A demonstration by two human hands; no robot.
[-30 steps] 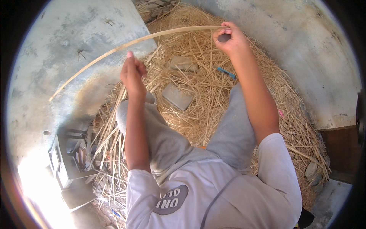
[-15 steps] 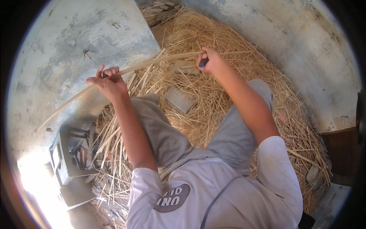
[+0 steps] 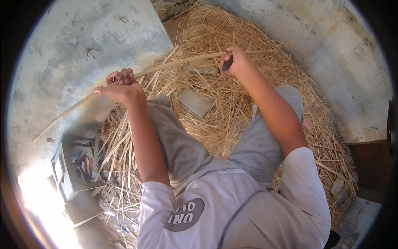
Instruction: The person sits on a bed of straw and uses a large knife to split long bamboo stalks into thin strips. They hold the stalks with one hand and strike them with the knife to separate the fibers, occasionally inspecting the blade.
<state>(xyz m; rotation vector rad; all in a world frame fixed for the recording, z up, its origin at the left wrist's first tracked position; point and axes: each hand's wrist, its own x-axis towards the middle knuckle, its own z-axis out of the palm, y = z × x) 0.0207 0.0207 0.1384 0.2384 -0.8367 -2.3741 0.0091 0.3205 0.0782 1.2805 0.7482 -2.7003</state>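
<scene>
The left hand [image 3: 121,85] pinches a long cane strip [image 3: 166,66]; the right hand [image 3: 233,62] grips its other end together with a dark tool [image 3: 226,64]. Bowed between them, the strip could split or slip if strained.

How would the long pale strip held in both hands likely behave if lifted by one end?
The strip bows in an arc between the left hand and the right hand, so it is probably springy. It looks thin, so likely light. Its free end would probably droop.
</scene>
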